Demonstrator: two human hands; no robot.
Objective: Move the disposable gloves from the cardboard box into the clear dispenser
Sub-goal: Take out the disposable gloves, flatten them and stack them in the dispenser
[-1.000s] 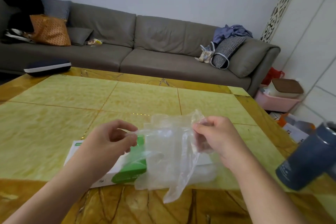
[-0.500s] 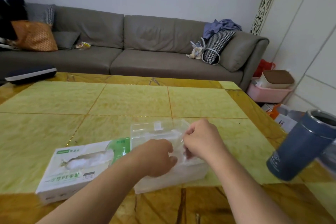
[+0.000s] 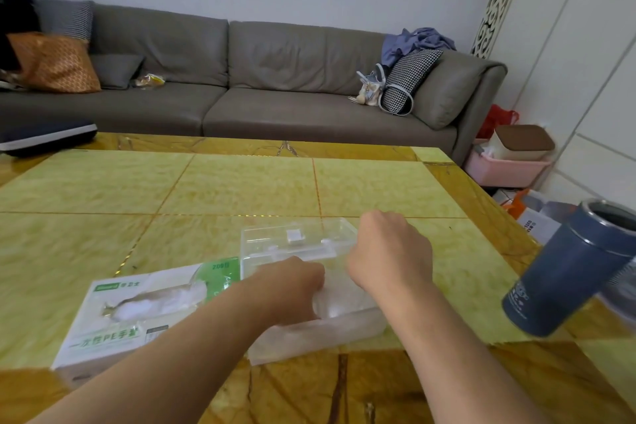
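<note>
Nearest the camera, two bare forearms are reaching over the brown-veined front edge of the yellow-green stone-tiled bench point(image 3: 103, 244). The left hand point(image 3: 292, 289) is plunging knuckles-up into the open top of the clear plastic rectangular dispenser point(image 3: 330, 330), its fingers curled downward and hidden inside, apparently pressing on the crumpled clear disposable gloves point(image 3: 335, 303) lying in it; whether it is gripping them I cannot tell. The right hand point(image 3: 390, 251) is hovering just above the dispenser's far right part, wrist bent, fingers curled under and out of sight, so its grasp cannot be made out either. The dispenser's clear lid point(image 3: 296, 237) is standing tilted back behind the hands, with a small white square on it.

Touching the dispenser's left side, the white and green cardboard glove box point(image 3: 120, 317) is lying flat, white film showing through its torn oval opening. Its print is reading "200" on the green corner and "PE" within large green characters along the front.

At the right, a dark blue cylindrical tumbler with a metal rim point(image 3: 571, 268) is appearing tilted, with small white lettering too blurred to read.

Beyond the bench, a long grey sofa point(image 3: 275, 86) is carrying an orange cushion point(image 3: 51, 62) and a black-and-white houndstooth bag point(image 3: 406, 79).
</note>
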